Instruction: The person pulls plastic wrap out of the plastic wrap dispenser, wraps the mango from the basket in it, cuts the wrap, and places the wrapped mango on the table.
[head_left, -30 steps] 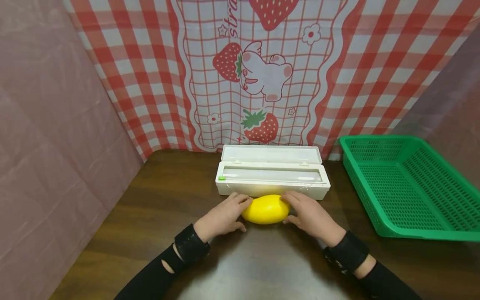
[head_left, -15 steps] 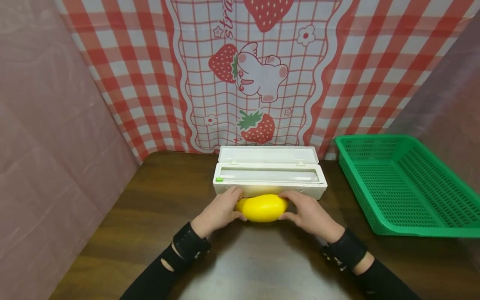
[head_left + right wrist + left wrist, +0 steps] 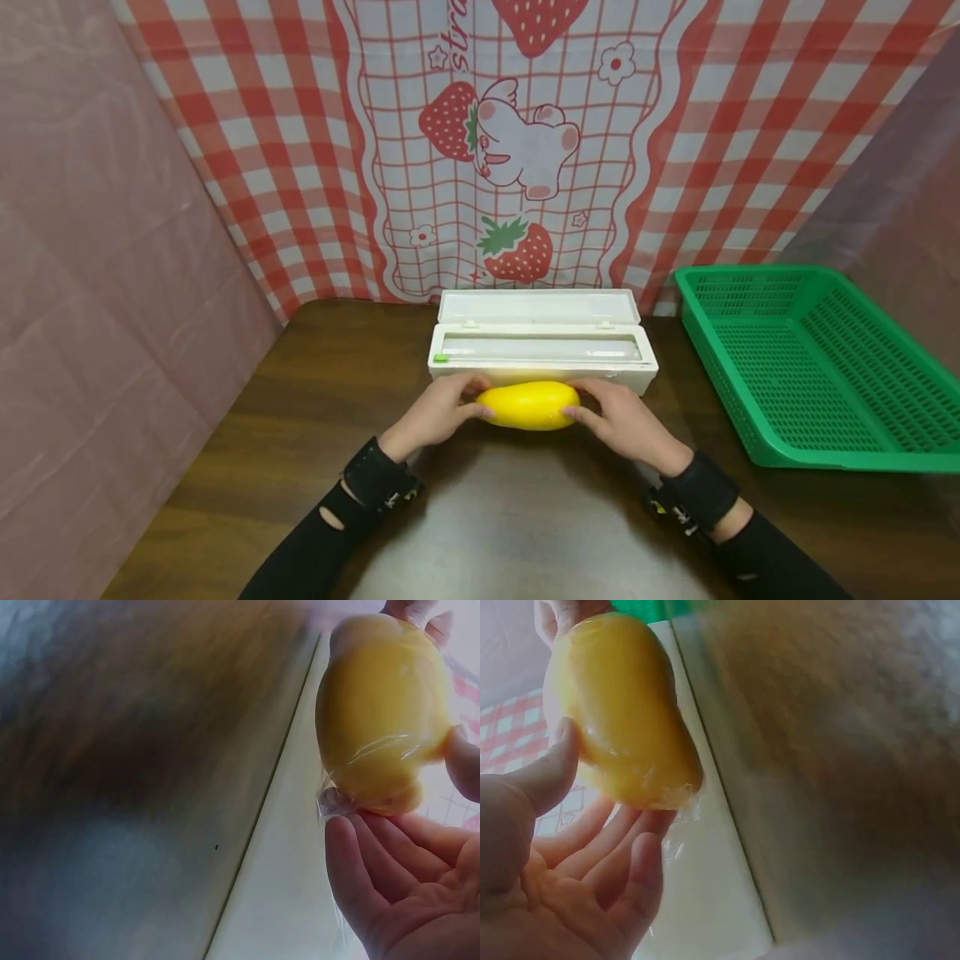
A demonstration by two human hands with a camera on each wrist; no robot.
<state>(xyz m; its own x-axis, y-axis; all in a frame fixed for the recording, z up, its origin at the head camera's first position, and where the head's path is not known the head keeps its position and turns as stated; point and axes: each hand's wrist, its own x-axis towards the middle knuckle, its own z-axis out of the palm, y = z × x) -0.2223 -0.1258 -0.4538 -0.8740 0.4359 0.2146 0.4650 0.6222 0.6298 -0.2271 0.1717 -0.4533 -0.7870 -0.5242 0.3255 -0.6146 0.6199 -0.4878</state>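
Note:
A yellow fruit (image 3: 527,406), smooth and long like a mango, is held between both hands just in front of the white cling film dispenser (image 3: 542,375). Clear film clings to its skin and bunches up at its ends in both wrist views. The left hand (image 3: 433,412) grips the left end, thumb (image 3: 551,772) on the side towards the person and fingers beneath and behind. At the other end the right hand (image 3: 628,421) grips likewise, its thumb (image 3: 465,763) pressed to the fruit. The dispenser's lid (image 3: 538,307) is raised, showing a film roll and a green slider (image 3: 441,357).
A green plastic basket (image 3: 757,417) with mesh walls stands at the right of the brown wooden table (image 3: 315,367). Behind hangs a red and white checked cloth (image 3: 300,167) with strawberries; pink cloth (image 3: 112,250) hangs at the left.
Both hands have closed round the fruit's ends, thumbs coming up from low at its near side onto it. The fruit has shifted slightly towards the dispenser and seems a little raised.

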